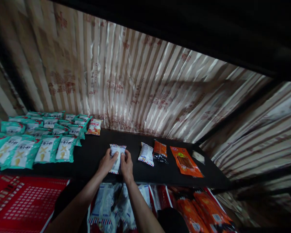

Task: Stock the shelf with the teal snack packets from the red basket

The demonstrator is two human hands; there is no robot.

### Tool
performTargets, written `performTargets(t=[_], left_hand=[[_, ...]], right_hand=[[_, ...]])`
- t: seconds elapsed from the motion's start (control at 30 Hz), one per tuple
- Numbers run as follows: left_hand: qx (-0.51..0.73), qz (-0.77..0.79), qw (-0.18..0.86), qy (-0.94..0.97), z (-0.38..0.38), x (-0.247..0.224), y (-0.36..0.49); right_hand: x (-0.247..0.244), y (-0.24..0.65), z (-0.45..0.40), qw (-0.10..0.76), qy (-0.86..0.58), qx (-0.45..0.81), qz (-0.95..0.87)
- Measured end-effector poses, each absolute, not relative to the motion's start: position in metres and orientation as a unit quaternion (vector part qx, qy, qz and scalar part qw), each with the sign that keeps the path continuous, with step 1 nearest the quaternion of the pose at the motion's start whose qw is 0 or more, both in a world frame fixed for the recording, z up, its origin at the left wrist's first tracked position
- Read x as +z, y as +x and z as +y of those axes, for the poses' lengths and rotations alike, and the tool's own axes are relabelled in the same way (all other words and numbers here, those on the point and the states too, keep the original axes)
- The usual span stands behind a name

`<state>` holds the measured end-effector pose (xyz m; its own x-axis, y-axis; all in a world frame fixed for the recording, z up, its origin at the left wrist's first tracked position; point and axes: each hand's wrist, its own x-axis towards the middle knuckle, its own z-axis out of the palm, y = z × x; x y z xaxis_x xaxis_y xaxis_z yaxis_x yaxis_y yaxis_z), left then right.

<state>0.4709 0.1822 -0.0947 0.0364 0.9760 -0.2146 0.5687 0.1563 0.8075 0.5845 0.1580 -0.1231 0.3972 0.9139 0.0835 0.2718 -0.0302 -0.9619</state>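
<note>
Between my hands, over the black shelf [92, 155], is a white snack packet [117, 155] with red and blue striped ends. My left hand [107, 161] grips its left side, thumb across the front. Its right edge is held by my right hand [127, 165], the thumb on the near face. A similar white packet [146, 154] lies to the right, beside an orange and black packet [159, 149]. Further right is a flat orange packet [185, 161]. Several teal and white snack packets [45, 149] stand in rows at the left, with a white and orange packet [94, 127] behind them.
Below the shelf front are a red perforated basket [29, 200], a container with several striped-end packets [103, 202], and several orange packets [206, 210]. A small white piece [198, 157] lies at the shelf's right end. Striped sheeting [126, 77] hangs behind; a dark beam [208, 42] crosses above.
</note>
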Motion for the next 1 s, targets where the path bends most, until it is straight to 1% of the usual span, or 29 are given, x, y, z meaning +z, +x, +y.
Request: performTargets(t=[0.1, 0.33, 0.4, 0.53, 0.7, 0.83, 1.0], left_hand=[[0.248, 0.645, 0.415, 0.592, 0.163, -0.084, 0.470], [0.273, 0.673, 0.392, 0.564, 0.120, -0.075, 0.473], [0.282, 0.686, 0.375, 0.557, 0.106, -0.076, 0.474], [0.275, 0.711, 0.323, 0.560, 0.086, -0.081, 0.474], [0.254, 0.726, 0.273, 0.577, 0.078, -0.085, 0.468], [0.228, 0.736, 0.269, 0.578, 0.079, -0.084, 0.460], [0.217, 0.743, 0.271, 0.572, 0.084, -0.089, 0.455]], right_hand=[[-0.117, 0.581, 0.143, 0.534, -0.635, 0.307, -0.466], [-0.110, 0.575, 0.107, 0.552, -0.621, 0.297, -0.471], [-0.108, 0.572, 0.097, 0.537, -0.635, 0.292, -0.472], [-0.104, 0.567, 0.079, 0.477, -0.687, 0.280, -0.471], [-0.111, 0.558, 0.068, 0.428, -0.690, 0.286, -0.509], [-0.118, 0.550, 0.068, 0.410, -0.711, 0.274, -0.502], [-0.120, 0.545, 0.070, 0.419, -0.711, 0.263, -0.499]])
